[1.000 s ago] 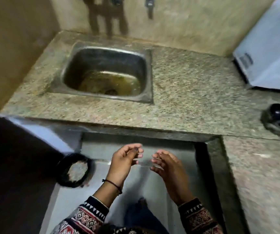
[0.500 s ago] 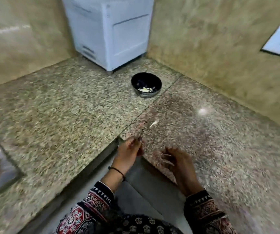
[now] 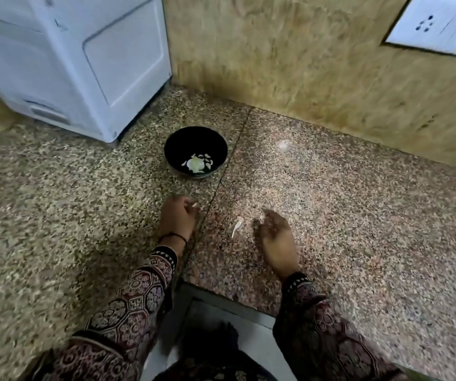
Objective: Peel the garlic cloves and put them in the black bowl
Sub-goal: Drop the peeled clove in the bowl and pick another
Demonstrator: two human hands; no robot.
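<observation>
The black bowl [image 3: 194, 138] stands on the speckled granite counter [image 3: 359, 215], near the back corner. It holds a few pale garlic pieces [image 3: 196, 163]. My left hand [image 3: 176, 217] hovers just in front of the bowl, its fingers curled, and pinches a small pale garlic clove [image 3: 194, 205] at the fingertips. My right hand [image 3: 276, 233] hangs over the counter to the right with loosely curled fingers pointing down; I see nothing held in it. A pale garlic piece or strip of peel [image 3: 237, 227] lies on the counter between my hands.
A white appliance [image 3: 70, 64] stands at the back left, close to the bowl. A tan wall with a white socket plate [image 3: 438, 26] closes the back and right. The counter's inner edge and the floor gap [image 3: 221, 320] lie below my wrists.
My view swung from the sink to the counter corner. Both hands moved forward over the counter toward the bowl and drew apart; the pale piece now lies between them.
</observation>
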